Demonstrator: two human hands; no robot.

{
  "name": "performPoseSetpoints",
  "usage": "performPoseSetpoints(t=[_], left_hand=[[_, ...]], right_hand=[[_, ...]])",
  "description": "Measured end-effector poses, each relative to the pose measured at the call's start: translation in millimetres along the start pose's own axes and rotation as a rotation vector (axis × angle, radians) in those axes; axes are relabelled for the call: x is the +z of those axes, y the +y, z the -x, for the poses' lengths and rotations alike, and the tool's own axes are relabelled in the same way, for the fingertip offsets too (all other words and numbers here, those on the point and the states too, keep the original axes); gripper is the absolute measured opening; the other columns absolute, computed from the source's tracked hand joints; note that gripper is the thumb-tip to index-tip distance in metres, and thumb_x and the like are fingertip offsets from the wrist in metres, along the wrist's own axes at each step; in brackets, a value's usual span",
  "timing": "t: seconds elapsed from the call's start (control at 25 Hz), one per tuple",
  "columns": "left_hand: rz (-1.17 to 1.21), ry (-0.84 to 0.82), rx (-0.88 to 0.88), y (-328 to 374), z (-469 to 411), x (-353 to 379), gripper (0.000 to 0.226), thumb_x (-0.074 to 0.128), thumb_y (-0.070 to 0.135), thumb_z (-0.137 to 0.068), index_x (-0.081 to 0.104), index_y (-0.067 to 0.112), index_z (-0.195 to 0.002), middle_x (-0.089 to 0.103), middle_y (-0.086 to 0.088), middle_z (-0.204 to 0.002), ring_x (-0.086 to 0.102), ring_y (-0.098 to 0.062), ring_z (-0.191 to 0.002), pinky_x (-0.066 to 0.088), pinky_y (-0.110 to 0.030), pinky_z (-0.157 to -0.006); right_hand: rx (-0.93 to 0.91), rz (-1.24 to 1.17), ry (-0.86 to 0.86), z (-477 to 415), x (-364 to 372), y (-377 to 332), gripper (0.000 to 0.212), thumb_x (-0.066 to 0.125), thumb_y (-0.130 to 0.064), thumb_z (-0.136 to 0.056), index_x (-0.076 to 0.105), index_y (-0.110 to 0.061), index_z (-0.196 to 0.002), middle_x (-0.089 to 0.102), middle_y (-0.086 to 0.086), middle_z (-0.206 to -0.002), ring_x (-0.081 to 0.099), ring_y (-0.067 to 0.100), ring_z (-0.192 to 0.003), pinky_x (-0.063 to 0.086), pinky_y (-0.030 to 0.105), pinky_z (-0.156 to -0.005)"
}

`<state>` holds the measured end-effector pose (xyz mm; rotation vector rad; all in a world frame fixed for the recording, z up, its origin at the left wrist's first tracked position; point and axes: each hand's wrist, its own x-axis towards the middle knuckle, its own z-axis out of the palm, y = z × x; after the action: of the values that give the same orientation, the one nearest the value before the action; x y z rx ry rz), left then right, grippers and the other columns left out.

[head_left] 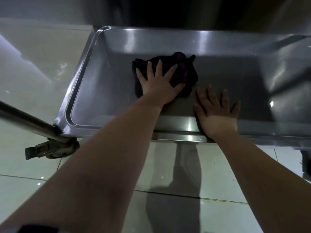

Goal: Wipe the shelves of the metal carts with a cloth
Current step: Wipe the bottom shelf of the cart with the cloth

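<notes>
A low stainless-steel cart shelf (pixel 107 91) with a raised rim fills the middle of the head view. A dark cloth with purple patches (pixel 185 71) lies crumpled near the shelf's centre. My left hand (pixel 159 83) presses flat on the cloth, fingers spread over its left part. My right hand (pixel 217 110) rests palm down on the bare metal just right of the cloth, near the shelf's front edge, holding nothing.
An upright steel post (pixel 28 121) and a caster wheel with a brake (pixel 55 150) stand at the cart's front left corner. Glossy floor tiles (pixel 33 182) surround the cart. A dark upper shelf or panel (pixel 168 10) overhangs the back.
</notes>
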<state>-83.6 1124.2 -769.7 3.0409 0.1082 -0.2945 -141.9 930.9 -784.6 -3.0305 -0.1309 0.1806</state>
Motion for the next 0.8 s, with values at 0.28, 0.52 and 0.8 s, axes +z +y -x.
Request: performPoseSetpoints(t=[0.28,0.52,0.8], left_hand=[[-0.022,0.016,-0.28,-173.7,107.2,-6.7,0.093,0.006,0.099,-0.061,-0.002,0.061,-0.145,-0.004,0.005,-0.165,-0.007,-0.022,-0.151,-0.004,-0.059,-0.116],[-0.026,-0.02,-0.142,-63.4,134.9,22.0,0.082,0.007,0.094,-0.061,-0.021,0.068,-0.134,-0.012,0.0,-0.164,-0.012,-0.033,-0.149,-0.009,-0.069,-0.108],[-0.065,-0.028,-0.094,-9.6,127.6,20.2,0.079,0.006,0.093,-0.066,-0.024,0.066,-0.135,-0.015,0.002,-0.163,-0.015,-0.033,-0.148,-0.007,-0.07,-0.109]], right_hand=[[-0.007,-0.008,0.007,1.0,-0.1,-5.3,0.053,0.013,-0.056,-0.098,-0.001,-0.052,-0.15,-0.007,-0.016,-0.162,-0.012,0.032,-0.149,-0.01,0.066,-0.111],[-0.002,0.015,-0.091,0.6,-5.9,-9.1,0.053,0.01,-0.055,-0.099,-0.004,-0.049,-0.15,-0.011,-0.015,-0.162,-0.015,0.035,-0.148,-0.012,0.067,-0.11],[-0.107,0.037,-0.04,-25.7,-44.2,102.3,0.049,0.025,-0.05,-0.101,0.026,-0.042,-0.15,0.017,-0.009,-0.162,0.0,0.034,-0.149,-0.002,0.061,-0.115]])
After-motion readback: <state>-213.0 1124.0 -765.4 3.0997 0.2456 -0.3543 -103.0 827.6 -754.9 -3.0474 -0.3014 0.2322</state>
